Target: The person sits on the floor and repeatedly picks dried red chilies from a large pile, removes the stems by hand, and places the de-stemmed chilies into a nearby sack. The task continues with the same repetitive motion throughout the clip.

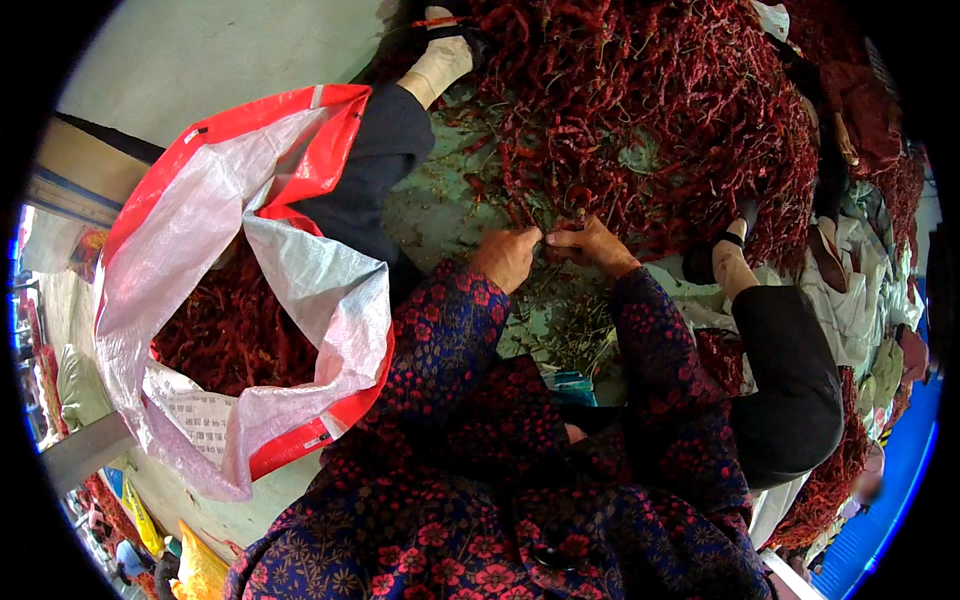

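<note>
My left hand [504,259] is curled, its thumb and forefinger pinched together. My right hand [596,247] faces it from the right, thumb pointing toward the left fingertips. The fingertips nearly meet at the near edge of a large heap of dried red chilies [637,90]. Whatever small thing may be between them is too dark and small to make out. Beneath my forearms, broken stems [589,330] litter the greenish floor [427,210]. At my left stands a woven plastic sack [187,195] with a red rim and its mouth wide, holding dried red chilies [236,330].
My legs spread around the near side of the heap, with a dark shoe [701,262] against its right edge. Another person's shoe [827,259] rests on pale sacks [847,307] farther right. A metal bar [86,454] and a yellow bag [199,566] lie at the left.
</note>
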Demonstrator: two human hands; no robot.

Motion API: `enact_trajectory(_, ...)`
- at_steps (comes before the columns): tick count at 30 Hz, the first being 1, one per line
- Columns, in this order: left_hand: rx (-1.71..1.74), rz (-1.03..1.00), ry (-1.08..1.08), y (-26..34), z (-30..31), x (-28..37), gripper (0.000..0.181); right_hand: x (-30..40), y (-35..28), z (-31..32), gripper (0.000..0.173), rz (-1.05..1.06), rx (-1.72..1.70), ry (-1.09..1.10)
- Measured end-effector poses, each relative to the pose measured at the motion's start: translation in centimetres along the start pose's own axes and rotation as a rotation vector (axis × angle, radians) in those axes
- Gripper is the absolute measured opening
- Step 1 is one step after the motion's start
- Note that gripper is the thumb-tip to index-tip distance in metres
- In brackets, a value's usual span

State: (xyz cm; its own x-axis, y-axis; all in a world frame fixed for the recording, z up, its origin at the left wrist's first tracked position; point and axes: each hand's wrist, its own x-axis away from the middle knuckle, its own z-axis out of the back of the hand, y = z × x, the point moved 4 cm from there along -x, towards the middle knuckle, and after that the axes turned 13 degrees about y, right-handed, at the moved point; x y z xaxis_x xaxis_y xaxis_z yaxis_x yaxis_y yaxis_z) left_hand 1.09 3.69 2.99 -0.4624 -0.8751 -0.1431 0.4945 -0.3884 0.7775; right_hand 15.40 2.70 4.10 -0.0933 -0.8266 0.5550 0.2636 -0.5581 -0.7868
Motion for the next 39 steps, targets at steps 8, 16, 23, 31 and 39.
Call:
enact_trajectory(8,-0.335,0.009,0.029,-3.7,-3.3,0.2,0.016,-0.8,-0.8,-3.0,0.027,0.465,0.973,0.303)
enact_trajectory(16,0.097,0.13,0.325,-6.1,-4.4,1.1,0.018,0.5,-1.5,-3.6,0.025,0.381,0.585,0.249)
enact_trajectory(23,0.345,0.186,0.16,-5.2,-2.5,-0.3,0.019,4.5,-8.1,-2.6,0.011,0.199,-0.517,0.023)
enact_trajectory(31,0.245,-0.117,-0.334,-1.5,-5.4,3.3,0.022,1.3,-3.2,8.0,0.012,0.104,-0.942,0.158)
enact_trajectory(39,0.157,0.044,-0.263,0.6,-3.8,2.6,0.019,-7.4,1.8,-0.7,0.024,0.267,0.292,0.179)
